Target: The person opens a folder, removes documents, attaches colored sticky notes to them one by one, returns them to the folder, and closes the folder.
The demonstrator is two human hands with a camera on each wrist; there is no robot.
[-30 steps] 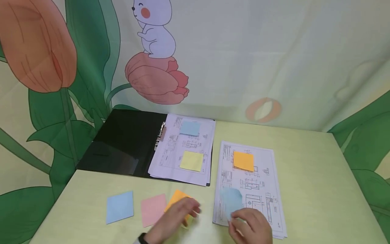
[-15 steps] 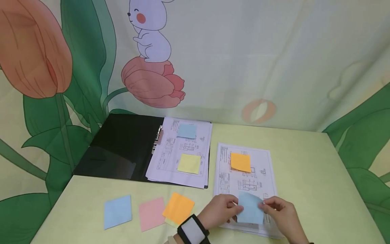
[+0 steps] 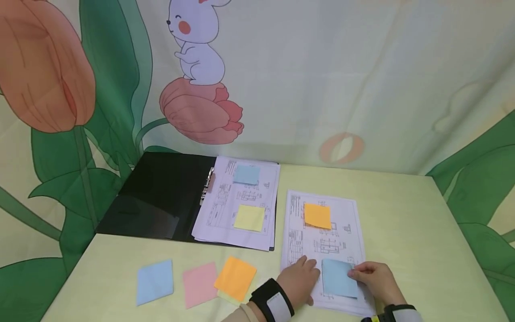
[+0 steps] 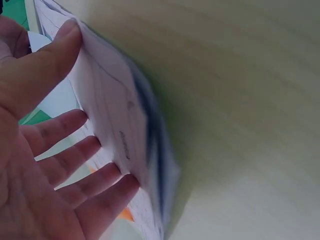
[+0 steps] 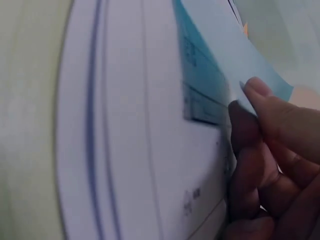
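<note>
Low over the right-hand stack of printed drawing sheets (image 3: 295,250) lies a blue sticky note (image 3: 339,278). My right hand (image 3: 374,277) pinches its right edge between thumb and forefinger; in the right wrist view the blue sticky note (image 5: 225,50) stands tilted off the paper. My left hand (image 3: 299,279) rests on the sheets just left of the note, fingers spread. In the left wrist view its straight fingertips (image 4: 90,145) touch the top sheet near the stack's edge. An orange sticky note (image 3: 318,215) sits higher on the same stack.
A black folder (image 3: 157,197) lies spread at the back left, its clipped sheets (image 3: 225,223) bearing a blue and a yellow note. At the front left are a blue pad (image 3: 154,282), a pink pad (image 3: 200,285) and an orange pad (image 3: 236,278) overlapping a yellow one.
My right hand brought the blue note rightward and down onto the lower part of the stack. My left hand came over from the pads, held the note's left side, then let go and flattened on the sheets.
</note>
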